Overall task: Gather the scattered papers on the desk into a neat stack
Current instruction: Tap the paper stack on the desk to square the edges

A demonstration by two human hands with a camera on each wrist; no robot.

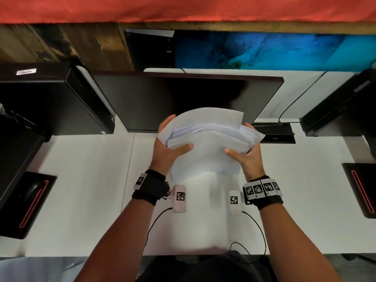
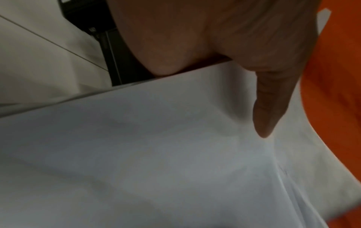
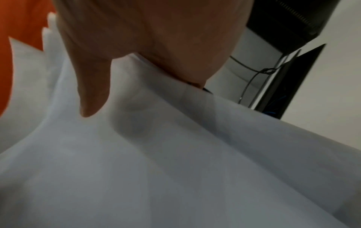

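White papers (image 1: pixel 205 143) form an uneven, fanned bundle raised above the desk (image 1: pixel 91 190), gripped between left hand (image 1: pixel 165 151) and right hand (image 1: pixel 247 157).

White desk (image 1: pixel 81 180) under an orange wall (image 1: pixel 183 7).
A dark monitor (image 1: pixel 183 98) stood at its far edge, between black computer towers (image 1: pixel 50 98).

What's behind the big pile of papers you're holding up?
Behind the papers stands a dark monitor. The pile hides its lower middle. Fingers of the left hand and right hand are behind too.
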